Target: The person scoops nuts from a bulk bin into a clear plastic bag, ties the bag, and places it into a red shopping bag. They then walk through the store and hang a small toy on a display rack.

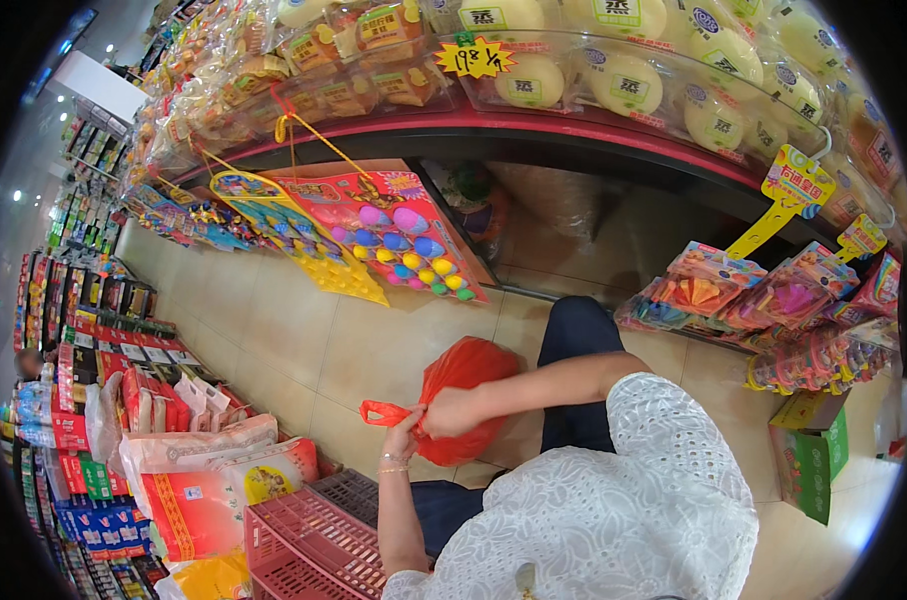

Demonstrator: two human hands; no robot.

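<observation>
A full red plastic bag (468,375) hangs or rests in front of my knees, above the tiled floor; its contents are hidden. Near the bag's gathered neck, my left hand (401,436) grips the red plastic, and a handle loop sticks out to the left of it. My right hand (447,412) is closed on the bag's neck just beside the left one, and the two hands touch or nearly touch. Bracelets circle my left wrist.
Packaged cakes (626,86) fill a red-edged shelf ahead. Toy cards (393,232) hang below it, and bagged toys (693,289) hang at right. A pink plastic crate (311,532) and large printed sacks (191,495) stand at left. A green carton (806,457) is on the floor at right.
</observation>
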